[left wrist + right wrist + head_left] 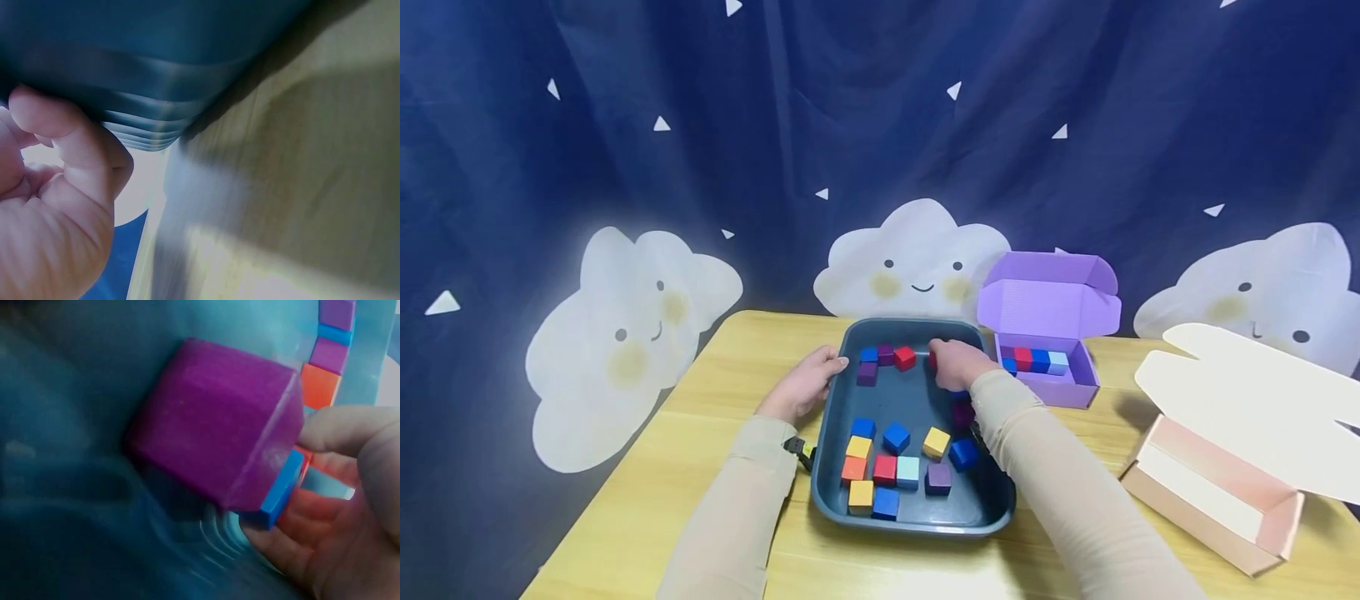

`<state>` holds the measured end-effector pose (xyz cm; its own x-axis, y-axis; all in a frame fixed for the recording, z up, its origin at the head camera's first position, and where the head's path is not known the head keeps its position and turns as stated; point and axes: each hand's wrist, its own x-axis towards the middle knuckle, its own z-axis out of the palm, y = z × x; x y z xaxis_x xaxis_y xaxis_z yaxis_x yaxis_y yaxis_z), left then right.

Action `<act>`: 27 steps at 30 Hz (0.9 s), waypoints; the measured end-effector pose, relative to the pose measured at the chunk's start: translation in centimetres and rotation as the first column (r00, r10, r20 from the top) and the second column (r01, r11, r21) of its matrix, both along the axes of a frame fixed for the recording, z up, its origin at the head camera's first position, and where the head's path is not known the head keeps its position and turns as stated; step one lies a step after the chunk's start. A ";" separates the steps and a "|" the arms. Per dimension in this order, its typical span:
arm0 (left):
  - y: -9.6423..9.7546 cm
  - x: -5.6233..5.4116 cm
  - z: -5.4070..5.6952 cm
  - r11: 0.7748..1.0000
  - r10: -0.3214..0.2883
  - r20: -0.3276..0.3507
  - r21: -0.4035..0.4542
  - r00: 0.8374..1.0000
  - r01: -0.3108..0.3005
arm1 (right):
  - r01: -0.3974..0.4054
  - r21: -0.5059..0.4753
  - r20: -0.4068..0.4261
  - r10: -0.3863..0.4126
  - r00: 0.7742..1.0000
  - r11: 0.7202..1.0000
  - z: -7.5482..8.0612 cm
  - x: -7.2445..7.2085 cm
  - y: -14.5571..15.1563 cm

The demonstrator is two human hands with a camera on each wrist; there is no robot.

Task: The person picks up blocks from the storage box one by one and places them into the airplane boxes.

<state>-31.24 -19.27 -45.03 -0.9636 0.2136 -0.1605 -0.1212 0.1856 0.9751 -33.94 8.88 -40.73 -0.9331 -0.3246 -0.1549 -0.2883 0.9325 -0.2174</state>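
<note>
A dark blue-grey plastic bin point(895, 408) holds several coloured cubes. At its left rim my left hand point(803, 385) grips the side, thumb over the edge; in the left wrist view its bent fingers point(78, 134) lie against the bin's outer wall point(162, 81). Inside the far right corner, my right hand point(958, 364) pinches a red cube point(932, 360), mostly hidden by the fingers. The right wrist view shows a purple cube point(219, 419) close to the camera and a blue cube point(281, 490) beside the fingertips. Another red cube point(905, 358) lies left of the right hand.
Behind the bin's right side stands an open purple box point(1060, 392) with a row of red, blue and light blue cubes. At the right an open pale pink box point(1210, 500) sits on the wooden table point(700, 467). A dark blue cloud-print curtain point(880, 125) hangs behind.
</note>
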 end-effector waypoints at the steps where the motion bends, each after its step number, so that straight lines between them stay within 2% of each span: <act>1: 0.1 0.0 0.1 1.000 0.001 0.002 -0.008 1.000 -0.001 | -0.011 -0.011 0.001 0.011 1.000 1.000 0.0 0.0 0.2; 4: 0.3 0.0 0.2 1.000 0.002 0.005 -0.027 1.000 -0.002 | -0.048 -0.036 0.009 0.049 0.999 0.998 0.1 0.1 0.5; 11: 0.4 0.2 0.1 1.000 0.010 0.011 -0.002 1.000 -0.010 | -0.103 -0.037 0.053 0.105 0.993 0.994 0.2 0.3 0.5; 18: 0.4 0.3 0.5 0.999 0.010 0.023 -0.043 1.000 -0.009 | -0.086 -0.063 0.122 0.093 0.988 0.994 0.5 0.7 0.4; 21: 0.3 0.2 0.5 1.000 0.004 0.024 -0.028 1.000 -0.003 | -0.079 -0.040 0.165 0.084 0.983 0.996 1.0 1.1 0.3; 27: 0.0 0.1 0.4 1.000 0.015 0.026 -0.026 1.000 -0.014 | -0.106 0.094 0.215 0.084 0.973 0.990 2.1 2.2 -0.3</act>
<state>-31.11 -19.23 -44.67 -0.9620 0.1953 -0.1911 -0.1495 0.2090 0.9664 -31.74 8.62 -38.67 -0.8416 -0.3820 -0.3819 -0.3350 0.9237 -0.1859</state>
